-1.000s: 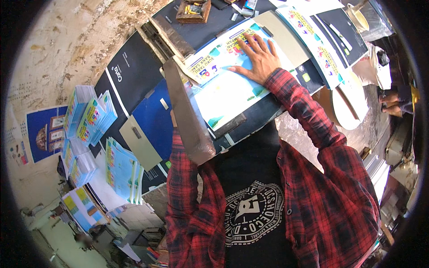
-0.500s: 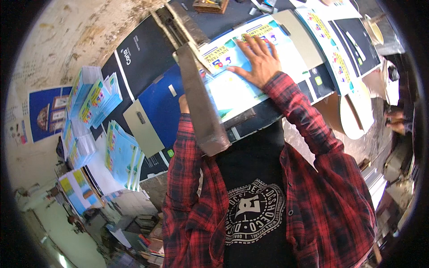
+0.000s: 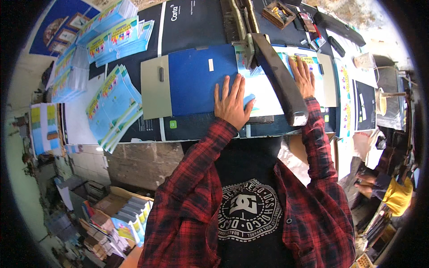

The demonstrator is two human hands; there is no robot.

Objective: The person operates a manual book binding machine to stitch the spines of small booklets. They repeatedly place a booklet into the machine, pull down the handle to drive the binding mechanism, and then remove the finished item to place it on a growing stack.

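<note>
Left hand (image 3: pixel 232 105) flat, fingers spread, pressing printed sheets (image 3: pixel 263 91) at frame centre, gripping nothing. Right hand (image 3: pixel 304 77) likewise flat on sheets beyond raised cutter arm (image 3: pixel 279 78). Judgement: square stack against blue board (image 3: pixel 199 80); keep fingers off blade line.

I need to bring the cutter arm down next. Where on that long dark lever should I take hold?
Take the cutter lever at its near free end, by the square butt. Come from the right, since the right hand lies flat just beside it. The far end is hinged, so only the near end swings.
</note>
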